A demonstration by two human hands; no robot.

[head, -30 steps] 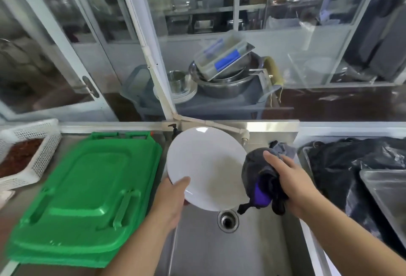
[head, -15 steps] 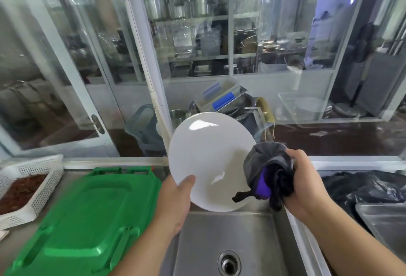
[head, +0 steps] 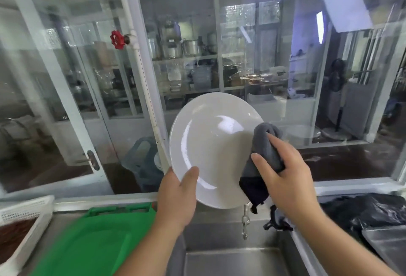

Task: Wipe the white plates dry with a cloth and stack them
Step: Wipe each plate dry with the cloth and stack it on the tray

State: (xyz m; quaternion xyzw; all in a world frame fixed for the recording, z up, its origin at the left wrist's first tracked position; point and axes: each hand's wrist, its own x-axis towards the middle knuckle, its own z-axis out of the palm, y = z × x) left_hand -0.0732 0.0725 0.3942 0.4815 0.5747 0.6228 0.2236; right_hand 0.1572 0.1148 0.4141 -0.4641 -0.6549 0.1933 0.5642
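Observation:
A white plate [head: 211, 144] is held up on edge above the sink, its inner face turned toward me. My left hand [head: 178, 196] grips its lower left rim, thumb on the face. My right hand [head: 285, 176] holds a bunched grey cloth [head: 265, 150] and presses it against the right side of the plate's face. A dark end of the cloth hangs below the hand. No other white plates or stack are visible.
A steel sink [head: 232, 253] lies below the hands. A green plastic lid [head: 92, 242] lies on the counter at left, beside a white basket [head: 24, 223] with brown contents. Black bags [head: 369, 212] and a steel tray [head: 386, 245] sit at right. Glass partitions stand behind.
The plate has risen and now shows its inner face. My right hand has brought the cloth from beside the rim onto the plate's face. My view has tilted upward.

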